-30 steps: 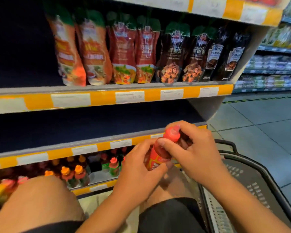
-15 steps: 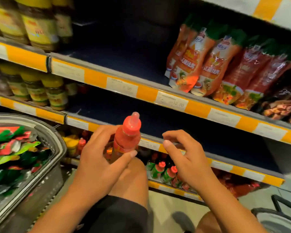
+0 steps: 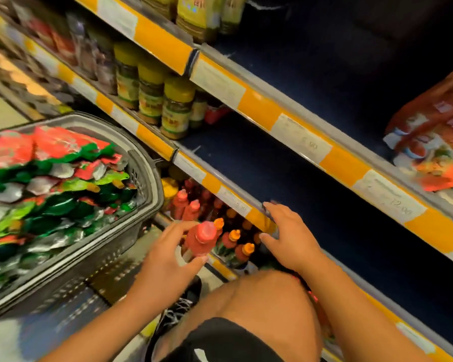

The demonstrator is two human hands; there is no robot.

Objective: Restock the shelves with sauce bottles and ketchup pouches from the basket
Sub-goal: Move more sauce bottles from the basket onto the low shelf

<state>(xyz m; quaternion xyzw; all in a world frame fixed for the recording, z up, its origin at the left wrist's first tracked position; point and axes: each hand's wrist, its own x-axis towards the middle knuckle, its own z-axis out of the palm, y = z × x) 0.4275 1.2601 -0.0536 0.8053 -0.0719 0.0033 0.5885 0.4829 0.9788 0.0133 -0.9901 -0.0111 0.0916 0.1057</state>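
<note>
Left hand (image 3: 165,259) grips a red sauce bottle (image 3: 200,240) by the bottom shelf, right hand (image 3: 289,239) just resting open-fingered on the shelf edge (image 3: 256,218).

Shelf price tags (image 3: 398,202) read "12.00" and, less clearly, "5.90".

Basket (image 3: 144,178) of pouches (image 3: 50,184) sits left of the shelves (image 3: 259,105); jars (image 3: 177,108) stand above the bottom-shelf bottles (image 3: 233,241).
</note>
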